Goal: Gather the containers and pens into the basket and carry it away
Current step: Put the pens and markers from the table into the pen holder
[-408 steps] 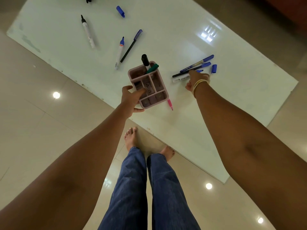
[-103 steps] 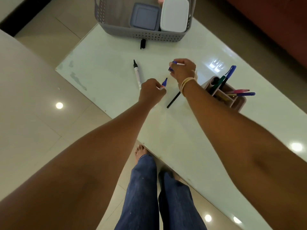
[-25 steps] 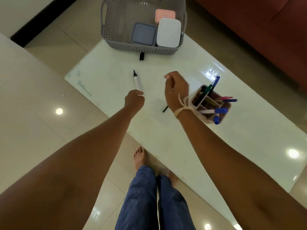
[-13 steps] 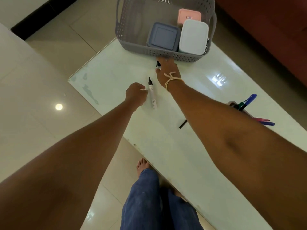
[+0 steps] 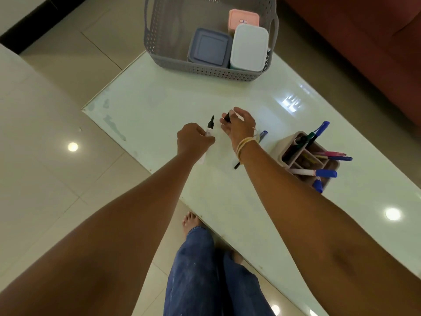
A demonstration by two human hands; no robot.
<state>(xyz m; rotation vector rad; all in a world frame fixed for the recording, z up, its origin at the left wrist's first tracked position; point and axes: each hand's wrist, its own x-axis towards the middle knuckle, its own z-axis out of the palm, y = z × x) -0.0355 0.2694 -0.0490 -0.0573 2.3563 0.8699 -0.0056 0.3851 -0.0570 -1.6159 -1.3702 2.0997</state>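
Note:
My left hand (image 5: 193,140) grips a white marker (image 5: 209,128) with its bare black tip pointing up and away. My right hand (image 5: 239,126) pinches a small black marker cap (image 5: 227,117) just right of that tip. A blue-capped black pen (image 5: 262,135) lies on the white table (image 5: 159,103), mostly hidden under my right wrist. A pink pen holder (image 5: 287,148) with several pens stands to the right. At the table's far end the grey basket (image 5: 205,70) holds a blue container (image 5: 208,47), a white container (image 5: 249,47) and a pink container (image 5: 243,18).
A dark red sofa (image 5: 364,42) runs along the far right of the table. Glossy beige floor tiles (image 5: 57,179) surround the table on the left. My legs in blue jeans (image 5: 205,277) stand at the table's near edge.
My right hand came back from the basket's front wall with the black cap in its fingers. My left hand has lifted the white marker off the table.

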